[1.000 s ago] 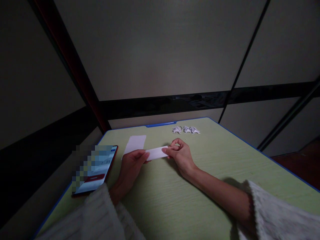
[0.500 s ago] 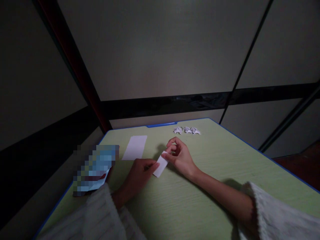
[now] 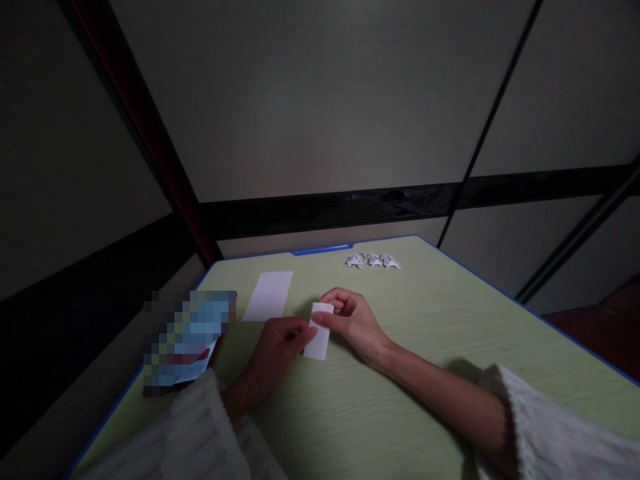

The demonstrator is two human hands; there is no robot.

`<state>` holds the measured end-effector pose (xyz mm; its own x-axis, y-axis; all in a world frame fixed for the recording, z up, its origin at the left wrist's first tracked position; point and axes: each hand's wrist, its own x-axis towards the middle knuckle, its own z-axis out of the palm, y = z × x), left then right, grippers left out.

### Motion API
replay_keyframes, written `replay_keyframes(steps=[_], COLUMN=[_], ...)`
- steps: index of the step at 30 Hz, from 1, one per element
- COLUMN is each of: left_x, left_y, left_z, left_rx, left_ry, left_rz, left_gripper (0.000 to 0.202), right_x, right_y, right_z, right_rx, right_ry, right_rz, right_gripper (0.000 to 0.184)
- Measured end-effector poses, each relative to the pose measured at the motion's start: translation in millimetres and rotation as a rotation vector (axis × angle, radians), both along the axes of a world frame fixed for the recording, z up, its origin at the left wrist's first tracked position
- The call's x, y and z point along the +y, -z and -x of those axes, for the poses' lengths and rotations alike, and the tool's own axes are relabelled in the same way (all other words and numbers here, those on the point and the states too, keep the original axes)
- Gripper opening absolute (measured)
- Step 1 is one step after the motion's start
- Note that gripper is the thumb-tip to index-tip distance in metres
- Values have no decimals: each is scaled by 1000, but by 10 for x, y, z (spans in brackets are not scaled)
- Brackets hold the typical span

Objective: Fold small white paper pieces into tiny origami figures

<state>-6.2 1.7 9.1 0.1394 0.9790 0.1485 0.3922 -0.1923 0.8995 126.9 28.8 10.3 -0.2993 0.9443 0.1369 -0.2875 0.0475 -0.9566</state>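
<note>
Between my two hands is a small white strip of paper [image 3: 319,345], narrow and apparently folded, held a little above the table. My left hand [image 3: 280,343] pinches its left edge between thumb and fingers. Across the upper part lies the thumb of my right hand [image 3: 353,321], with the fingers curled behind the paper. Beyond my left hand a larger white sheet of paper [image 3: 269,296] lies flat. Farther back and to the right stand three small folded paper figures [image 3: 374,261] in a row.
The pale green table [image 3: 425,400] has a blue edge and a blue strip [image 3: 323,250] at its far side. A blurred-out blue item [image 3: 193,343] lies at the left edge. Dark-banded panels [image 3: 325,100] rise right behind the table.
The strip of paper has turned more upright in view. My right hand has shifted slightly left and its thumb now lies across the paper; my left hand has hardly moved.
</note>
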Motion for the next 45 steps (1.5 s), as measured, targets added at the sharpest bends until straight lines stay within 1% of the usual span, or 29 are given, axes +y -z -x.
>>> replay_keyframes(steps=[3, 6, 10, 14, 16, 18, 20, 22, 24, 25, 28, 32, 34, 38, 43, 45], left_x=[-8, -4, 19, 30, 30, 35, 45, 55, 57, 54, 31, -13, -29, -29, 11, 18], left_y=[-29, -45, -36, -4, 3, -4, -20, -37, -46, -47, -36, -25, -34, -72, -98, -96], left_z=[4, 4, 9, 20, 21, 21, 21, 21, 17, 13, -5, -28, -36, -37, -20, -12], left_rx=[6, 12, 25, 31, 21, -6, -42, -74, -90, -95, -95, -61, -50, -91, -117, -133], left_ry=[-32, -25, -9, 2, -10, -35, -63, -89, -87, -72, 1, 96, 110, 55, -81, -99], left_rz=[-36, -22, -8, 6, 0, -7, -13, -21, -15, -3, 53, 118, 123, 119, 86, 84], left_gripper=[25, 25, 26, 26, 26, 27, 28, 28, 27, 25, 23, 23, 23, 24, 25, 24], right_x=[-9, -21, -5, 111, 178, 213, 201, 153, 95, 69, 14, -25, -35, -21, 20, 18], right_y=[40, 58, 32, 7, 9, 20, 37, 60, 84, 96, 116, 85, 59, 50, 106, 115], right_z=[20, 27, 16, -58, -106, -131, -119, -77, -31, -14, 0, -20, -23, -17, -3, 2], right_rx=[-11, -1, 73, 139, 182, 231, 244, 167, 16, -36, -138, -234, -272, -316, -302, -340], right_ry=[-53, -35, 40, 153, 234, 262, 216, 90, -60, -100, -89, -66, -61, -70, -145, -154], right_rz=[85, 122, 149, 118, 97, 114, 162, 166, 72, 15, -105, -119, -122, -130, -202, -191], right_gripper=[20, 24, 25, 20, 21, 21, 21, 23, 23, 25, 29, 31, 33, 37, 24, 25])
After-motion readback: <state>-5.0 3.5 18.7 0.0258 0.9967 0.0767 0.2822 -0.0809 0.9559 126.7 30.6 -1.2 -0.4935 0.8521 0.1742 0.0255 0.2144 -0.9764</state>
